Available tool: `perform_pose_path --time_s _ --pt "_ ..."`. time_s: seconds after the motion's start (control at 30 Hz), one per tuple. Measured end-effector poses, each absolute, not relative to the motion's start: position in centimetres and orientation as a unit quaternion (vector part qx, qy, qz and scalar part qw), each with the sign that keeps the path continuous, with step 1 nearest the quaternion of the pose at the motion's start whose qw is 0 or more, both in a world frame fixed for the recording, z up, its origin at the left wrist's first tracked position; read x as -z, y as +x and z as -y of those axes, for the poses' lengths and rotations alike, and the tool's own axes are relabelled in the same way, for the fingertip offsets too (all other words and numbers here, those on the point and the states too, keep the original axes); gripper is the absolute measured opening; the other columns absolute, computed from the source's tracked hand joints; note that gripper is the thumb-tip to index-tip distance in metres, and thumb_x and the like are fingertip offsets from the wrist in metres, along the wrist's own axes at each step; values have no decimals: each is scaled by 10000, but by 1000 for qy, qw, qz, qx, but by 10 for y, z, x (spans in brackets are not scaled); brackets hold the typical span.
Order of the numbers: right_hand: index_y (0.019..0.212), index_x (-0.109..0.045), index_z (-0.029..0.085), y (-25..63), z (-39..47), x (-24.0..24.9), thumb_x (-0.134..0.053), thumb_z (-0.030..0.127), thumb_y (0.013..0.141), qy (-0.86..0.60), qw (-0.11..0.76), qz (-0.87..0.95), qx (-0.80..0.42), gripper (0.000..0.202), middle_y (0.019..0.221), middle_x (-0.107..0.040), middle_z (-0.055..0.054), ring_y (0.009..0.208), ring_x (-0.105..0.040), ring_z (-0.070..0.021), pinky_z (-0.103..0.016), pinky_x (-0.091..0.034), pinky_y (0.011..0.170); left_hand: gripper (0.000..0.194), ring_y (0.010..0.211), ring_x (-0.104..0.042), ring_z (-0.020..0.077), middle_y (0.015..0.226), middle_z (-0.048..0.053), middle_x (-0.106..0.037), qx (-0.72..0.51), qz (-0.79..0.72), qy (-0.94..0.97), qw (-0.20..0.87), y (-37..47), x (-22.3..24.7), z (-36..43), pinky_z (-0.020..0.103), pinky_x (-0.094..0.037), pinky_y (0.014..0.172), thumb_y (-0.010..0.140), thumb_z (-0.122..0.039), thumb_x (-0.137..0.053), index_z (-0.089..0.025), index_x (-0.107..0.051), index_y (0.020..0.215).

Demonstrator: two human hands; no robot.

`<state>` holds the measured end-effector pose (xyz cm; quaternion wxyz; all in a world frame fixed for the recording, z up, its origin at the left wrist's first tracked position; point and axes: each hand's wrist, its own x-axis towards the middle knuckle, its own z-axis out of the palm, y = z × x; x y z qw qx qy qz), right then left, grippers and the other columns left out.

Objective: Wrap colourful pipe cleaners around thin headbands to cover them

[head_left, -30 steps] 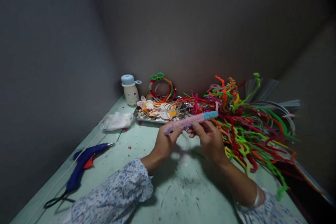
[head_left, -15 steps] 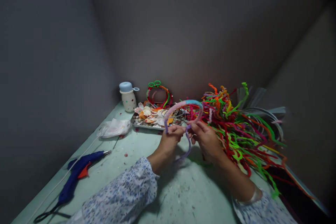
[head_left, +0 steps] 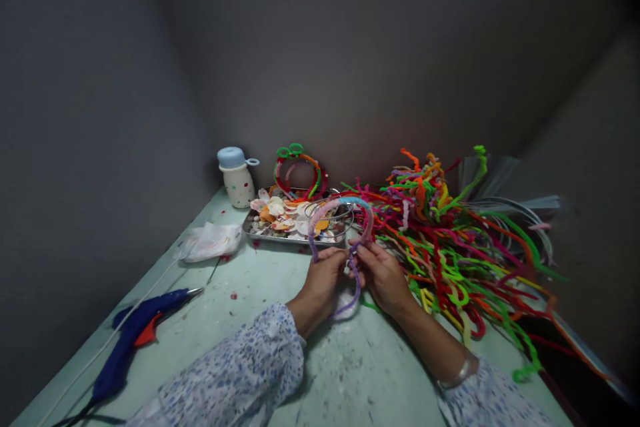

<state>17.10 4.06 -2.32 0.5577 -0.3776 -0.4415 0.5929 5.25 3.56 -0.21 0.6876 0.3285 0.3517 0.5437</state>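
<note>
The left hand has its fingers closed around the left end of a headband, which is covered with pink, light blue and purple fuzzy material. The right hand pinches a purple pipe cleaner at the right end of this headband. The headband stands as an arch above both hands, over the middle of the tabletop, and the free part of the pipe cleaner curves down between the hands.

Behind the headband there is a metal tray with flower-like pieces. At the far side of the tray one can see finished-looking headbands with green loops on top. To the left are a bottle with a blue lid, a plastic bag and, nearer, a blue glue gun. A big pile of colourful pipe cleaners lies on the right.
</note>
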Motion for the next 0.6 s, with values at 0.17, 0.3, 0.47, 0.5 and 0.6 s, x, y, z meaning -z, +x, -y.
perform_pose_path --time_s 0.17,0.3,0.47,0.5,0.6 --pt "894 -670 162 177 -42 19 -718 430 716 -392 577 422 -579 325 624 -597 18 505 -507 -104 -214 -402 465 228 495 -385 50 569 -32 -473 -504 -347 340 714 50 6 -37 193 -284 479 646 -271 -717 -133 -547 582" --pt "856 -671 162 179 -41 16 -719 444 716 -398 554 426 -595 319 576 -564 39 430 -425 -75 -198 -295 392 233 511 -402 51 596 -28 -478 -492 -332 304 746 51 3 -33 186 -293 490 615 -286 -737 -130 -564 625" --pt "904 -673 170 179 -38 9 -697 427 750 -402 531 487 -565 300 618 -569 36 510 -469 -95 -209 -351 462 223 493 -365 48 558 -52 -420 -508 -313 295 746 51 4 -33 194 -273 483 632 -260 -730 -134 -546 627" --pt "888 -674 164 179 -37 7 -692 425 757 -405 528 501 -552 293 653 -585 22 557 -496 -107 -216 -376 495 223 492 -361 50 551 -53 -413 -508 -312 299 745 51 4 -32 197 -267 479 635 -255 -726 -135 -539 618" --pt "822 -659 157 179 -37 5 -685 423 770 -410 522 513 -544 272 690 -587 12 598 -500 -111 -216 -388 521 239 483 -337 56 524 -56 -393 -512 -309 307 741 52 4 -31 204 -248 469 641 -246 -714 -142 -509 578"
